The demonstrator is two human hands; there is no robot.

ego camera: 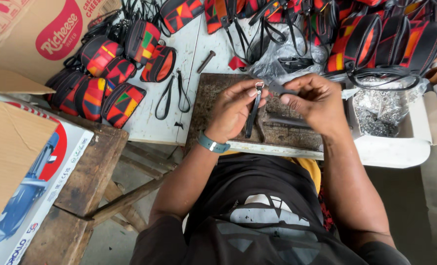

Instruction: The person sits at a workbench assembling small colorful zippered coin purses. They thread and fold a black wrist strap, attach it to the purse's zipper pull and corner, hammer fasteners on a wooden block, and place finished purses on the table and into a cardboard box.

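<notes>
I judge I'm mid-attachment: my left hand [233, 110] pinches the black strap [252, 115] by its metal ring [259, 87], my right hand [316, 100] pinches a black clasp [279, 89], which needs threading next.

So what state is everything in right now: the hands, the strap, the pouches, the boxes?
left hand: pinching black strap below its ring
right hand: gripping a folded strap end
black strap: hanging down, metal ring on top
loose straps: lying flat, untouched
patterned pouches: zipped, heaped
bag of metal rings: open
cardboard boxes: flaps open
</notes>
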